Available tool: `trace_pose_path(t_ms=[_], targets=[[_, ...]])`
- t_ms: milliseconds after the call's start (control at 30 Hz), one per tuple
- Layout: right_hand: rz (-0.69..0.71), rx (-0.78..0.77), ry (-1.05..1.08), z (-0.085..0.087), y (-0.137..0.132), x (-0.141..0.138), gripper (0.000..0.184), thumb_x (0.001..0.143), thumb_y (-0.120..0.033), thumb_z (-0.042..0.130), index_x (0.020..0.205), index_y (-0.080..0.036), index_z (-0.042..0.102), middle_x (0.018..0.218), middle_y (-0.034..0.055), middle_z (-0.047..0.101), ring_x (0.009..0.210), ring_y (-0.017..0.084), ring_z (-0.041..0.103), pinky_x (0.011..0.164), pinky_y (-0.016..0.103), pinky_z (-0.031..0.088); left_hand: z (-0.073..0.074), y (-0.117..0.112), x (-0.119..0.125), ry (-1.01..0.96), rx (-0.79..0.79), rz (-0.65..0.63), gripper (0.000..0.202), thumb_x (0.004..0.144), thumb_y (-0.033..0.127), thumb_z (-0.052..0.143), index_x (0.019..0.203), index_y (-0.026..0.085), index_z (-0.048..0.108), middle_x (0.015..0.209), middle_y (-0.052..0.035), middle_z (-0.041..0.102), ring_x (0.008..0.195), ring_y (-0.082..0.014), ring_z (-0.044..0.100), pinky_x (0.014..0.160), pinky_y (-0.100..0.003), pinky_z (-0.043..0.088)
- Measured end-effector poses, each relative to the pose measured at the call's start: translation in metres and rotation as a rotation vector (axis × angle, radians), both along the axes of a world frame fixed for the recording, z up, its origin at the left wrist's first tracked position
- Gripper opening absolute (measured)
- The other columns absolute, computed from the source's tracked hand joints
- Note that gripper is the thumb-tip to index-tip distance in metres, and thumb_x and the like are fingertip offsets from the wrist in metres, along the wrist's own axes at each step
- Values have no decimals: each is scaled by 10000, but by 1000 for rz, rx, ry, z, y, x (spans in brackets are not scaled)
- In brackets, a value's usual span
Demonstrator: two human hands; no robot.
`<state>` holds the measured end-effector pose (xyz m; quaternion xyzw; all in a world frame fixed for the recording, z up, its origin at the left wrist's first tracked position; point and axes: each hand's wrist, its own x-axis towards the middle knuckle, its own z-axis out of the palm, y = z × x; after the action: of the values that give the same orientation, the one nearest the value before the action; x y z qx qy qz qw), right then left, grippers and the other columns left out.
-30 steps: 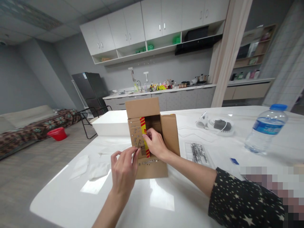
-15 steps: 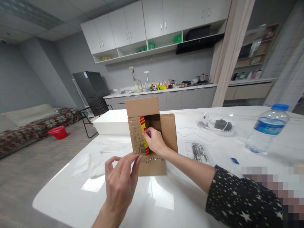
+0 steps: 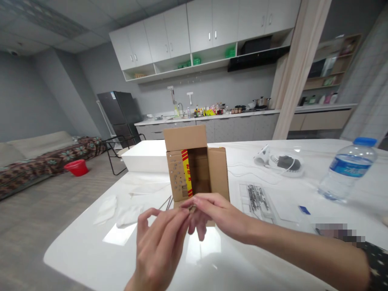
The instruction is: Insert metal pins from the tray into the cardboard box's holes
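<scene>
In the head view, a cardboard box is seen standing open on the white table, just beyond both hands. The work is judged to be part-way along: small round metal heads are found scattered over the left flap, none is seen on the upper flap or right flap, and the lower flap is mostly covered. The fingertips of the left hand and right hand are brought together around a small brownish piece, which is off the box; by which hand it is clamped cannot be told. Two thin dark prongs are noted behind the left fingers. Markings are borne by the red-and-yellow tape and the bottle's blue label, but neither can be read; no lettering is made out on the blue packet.
</scene>
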<state>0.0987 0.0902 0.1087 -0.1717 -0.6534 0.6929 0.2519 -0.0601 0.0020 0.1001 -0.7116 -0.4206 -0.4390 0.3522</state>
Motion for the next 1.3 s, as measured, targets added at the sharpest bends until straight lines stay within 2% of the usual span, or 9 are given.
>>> trace_pose_path(t_ms=[133, 267, 333, 400, 500, 600, 733, 867, 1300], targets=[[-34, -88, -48, 4, -6, 29, 381, 850, -519, 661, 869, -141, 697, 708, 41, 677, 646, 152, 636, 650, 291, 488, -3, -5, 21, 32, -64, -169, 117, 911, 97, 625, 1004, 159, 659, 899, -45, 788, 793, -132, 720, 857, -324, 424], [-123, -55, -321, 1, -12, 69, 206, 781, -343, 686, 849, -149, 699, 737, 39, 699, 618, 134, 599, 641, 279, 479, -4, 1, 24, 12, -64, -174, 108, 917, 271, 655, 994, 195, 650, 835, -14, 770, 735, -134, 694, 850, -334, 420], [-120, 4, -508, -3, -14, 92, 165, 774, -298, 652, 854, -161, 697, 728, 36, 698, 622, 141, 592, 618, 266, 462, -6, 13, 12, -78, -105, -100, 75, 918, 222, 627, 991, 206, 631, 829, -5, 754, 733, -137, 685, 839, -332, 423], [-171, 151, -682, -7, -11, 115, 146, 764, -262, 621, 850, -179, 705, 740, 34, 697, 666, 155, 598, 616, 255, 445, -10, 32, -5, -155, -164, 26, 78, 914, 192, 608, 987, 218, 620, 854, 4, 745, 746, -140, 677, 810, -322, 423], [-260, 360, -855, -19, 3, 142, 160, 760, -232, 575, 839, -193, 709, 755, 31, 691, 697, 170, 591, 615, 253, 416, -15, 63, -32, -290, -335, 238, 133, 910, 303, 585, 1005, 220, 628, 888, -5, 725, 704, -158, 645, 766, -335, 427], [-292, 447, -922, -34, 26, 159, 175, 763, -215, 532, 829, -187, 692, 737, 30, 685, 673, 174, 587, 595, 257, 394, -17, 85, -49, -394, -424, 343, 203, 897, 356, 545, 1011, 215, 634, 934, -25, 714, 722, -178, 637, 772, -354, 431], [-388, 546, -982, -52, 56, 166, 205, 737, -190, 525, 852, -179, 693, 740, 36, 672, 697, 191, 599, 632, 270, 410, -13, 98, -52, -440, -446, 382, 238, 891, 377, 518, 1024, 214, 630, 967, -39, 715, 751, -192, 634, 793, -366, 432], [-463, 574, -1006, -59, 74, 165, 208, 723, -186, 534, 843, -180, 704, 734, 40, 662, 704, 202, 594, 642, 285, 411, -7, 100, -48, -438, -473, 398, 219, 896, 360, 496, 997, 213, 622, 974, -46, 719, 778, -198, 638, 810, -371, 431], [-625, 579, -955, -80, 100, 159, 98, 753, -189, 576, 761, -192, 674, 714, 38, 660, 694, 203, 603, 631, 293, 396, -2, 103, -50, -356, -496, 465, 200, 922, 330, 463, 947, 204, 616, 989, -63, 732, 818, -206, 637, 849, -376, 387]])
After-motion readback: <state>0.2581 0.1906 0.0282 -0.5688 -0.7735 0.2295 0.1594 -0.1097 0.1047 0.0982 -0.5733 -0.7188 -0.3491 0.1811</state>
